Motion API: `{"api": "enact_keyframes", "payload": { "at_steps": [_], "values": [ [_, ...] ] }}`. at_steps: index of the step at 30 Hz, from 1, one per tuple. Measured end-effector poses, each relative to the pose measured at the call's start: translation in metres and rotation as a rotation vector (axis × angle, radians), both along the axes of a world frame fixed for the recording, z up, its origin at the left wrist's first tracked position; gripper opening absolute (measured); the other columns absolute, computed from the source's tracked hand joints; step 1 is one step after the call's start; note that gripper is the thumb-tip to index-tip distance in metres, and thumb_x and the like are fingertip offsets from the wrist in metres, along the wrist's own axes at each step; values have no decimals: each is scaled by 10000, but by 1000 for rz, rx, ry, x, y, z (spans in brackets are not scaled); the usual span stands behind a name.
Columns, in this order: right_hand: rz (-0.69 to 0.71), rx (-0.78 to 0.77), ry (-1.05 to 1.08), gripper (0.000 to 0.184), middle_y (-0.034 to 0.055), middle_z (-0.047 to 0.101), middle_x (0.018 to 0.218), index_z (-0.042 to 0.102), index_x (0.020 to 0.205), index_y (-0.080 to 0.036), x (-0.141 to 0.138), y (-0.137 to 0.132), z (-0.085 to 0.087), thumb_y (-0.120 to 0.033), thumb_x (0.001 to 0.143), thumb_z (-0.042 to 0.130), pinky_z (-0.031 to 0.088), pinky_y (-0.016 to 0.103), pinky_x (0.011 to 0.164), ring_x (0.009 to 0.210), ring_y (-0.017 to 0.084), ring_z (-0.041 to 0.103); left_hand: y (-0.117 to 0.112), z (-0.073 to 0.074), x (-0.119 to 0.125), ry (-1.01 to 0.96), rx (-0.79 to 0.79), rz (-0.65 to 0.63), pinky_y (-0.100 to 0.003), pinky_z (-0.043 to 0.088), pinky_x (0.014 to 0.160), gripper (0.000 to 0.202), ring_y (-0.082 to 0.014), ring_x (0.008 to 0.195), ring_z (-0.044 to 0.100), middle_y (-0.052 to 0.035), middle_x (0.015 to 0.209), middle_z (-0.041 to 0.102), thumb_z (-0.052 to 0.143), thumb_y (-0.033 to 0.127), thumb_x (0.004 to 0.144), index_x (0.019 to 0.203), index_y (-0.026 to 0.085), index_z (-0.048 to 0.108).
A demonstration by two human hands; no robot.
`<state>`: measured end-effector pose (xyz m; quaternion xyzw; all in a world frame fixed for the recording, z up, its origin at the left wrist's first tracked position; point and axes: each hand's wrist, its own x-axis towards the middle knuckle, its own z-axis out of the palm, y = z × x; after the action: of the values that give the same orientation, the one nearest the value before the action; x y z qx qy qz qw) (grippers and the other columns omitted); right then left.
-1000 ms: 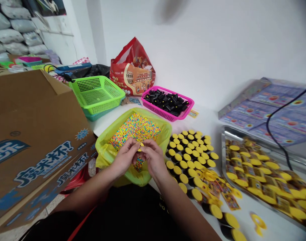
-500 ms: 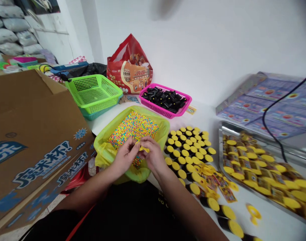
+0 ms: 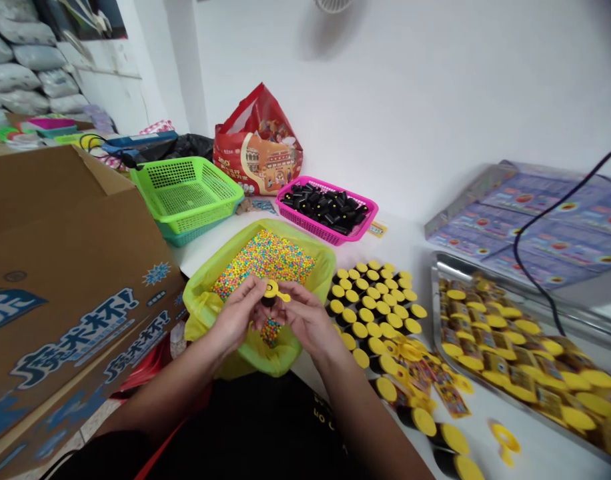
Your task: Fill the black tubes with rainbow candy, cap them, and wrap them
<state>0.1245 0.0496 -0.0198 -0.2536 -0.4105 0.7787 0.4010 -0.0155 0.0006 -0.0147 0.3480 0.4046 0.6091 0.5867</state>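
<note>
My left hand (image 3: 238, 313) and my right hand (image 3: 305, 317) meet over the near edge of a yellow-green bag (image 3: 205, 310) full of small multicoloured candy beads (image 3: 265, 260). Between their fingertips they pinch a small black tube with a yellow cap (image 3: 271, 292) on top. Both hands are closed on it. To the right stand several black tubes with yellow caps (image 3: 373, 307) in rows on the white table (image 3: 415, 240).
A pink basket of black tubes (image 3: 328, 210), a green basket (image 3: 188, 193) and a red bag (image 3: 258, 143) sit at the back. A big cardboard box (image 3: 60, 280) is at left. A metal tray of labelled capped tubes (image 3: 515, 340) and printed sheets (image 3: 530, 230) lie right.
The view has shifted slightly. The yellow cap now sits flat on top of the tube between my fingers; my hands have stayed in place over the bag.
</note>
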Motion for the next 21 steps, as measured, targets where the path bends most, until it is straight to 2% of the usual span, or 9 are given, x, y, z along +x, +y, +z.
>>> {"api": "enact_keyframes", "payload": {
  "at_steps": [3, 5, 12, 15, 18, 21],
  "values": [
    [14, -16, -2, 324, -12, 673, 685, 718, 902, -230, 0, 0, 2, -377, 638, 834, 395, 244, 523, 590, 144, 616, 0, 1, -1, 1, 3, -8, -159, 302, 368, 335, -54, 428, 452, 38, 631, 570, 624, 502, 873, 801, 194, 511],
    [-25, -21, -12, 307, -29, 653, 645, 700, 854, -225, -2, 0, 3, -392, 635, 836, 378, 231, 492, 531, 120, 587, -1, 3, -2, 46, 11, -11, -164, 319, 383, 336, -53, 430, 444, 44, 625, 550, 651, 490, 856, 789, 191, 514],
    [-189, -106, -77, 302, -88, 571, 526, 593, 738, -210, -14, -6, 9, -290, 539, 806, 316, 203, 411, 411, 84, 500, -5, 2, 0, 266, 50, -17, -181, 304, 400, 339, -56, 439, 416, 57, 628, 516, 652, 510, 848, 830, 192, 533],
    [-228, -134, -76, 346, -99, 539, 495, 569, 730, -203, -15, -6, 10, -304, 497, 805, 299, 201, 399, 391, 76, 466, -5, 1, -1, 330, 71, -29, -182, 310, 411, 310, -58, 455, 414, 58, 637, 509, 643, 485, 863, 834, 194, 540],
    [-275, -97, -83, 397, -101, 516, 503, 552, 718, -204, -14, -7, 8, -371, 486, 827, 296, 207, 401, 391, 66, 429, -4, 1, 0, 364, 76, -60, -180, 309, 416, 290, -59, 467, 418, 51, 658, 534, 647, 466, 866, 837, 195, 547],
    [-287, 5, -80, 421, -100, 491, 540, 525, 702, -210, -6, -8, 6, -430, 520, 833, 312, 216, 423, 411, 57, 403, -3, 3, 3, 380, 67, -63, -178, 300, 410, 307, -60, 457, 405, 52, 626, 530, 677, 472, 838, 816, 192, 552]
  ]
}}
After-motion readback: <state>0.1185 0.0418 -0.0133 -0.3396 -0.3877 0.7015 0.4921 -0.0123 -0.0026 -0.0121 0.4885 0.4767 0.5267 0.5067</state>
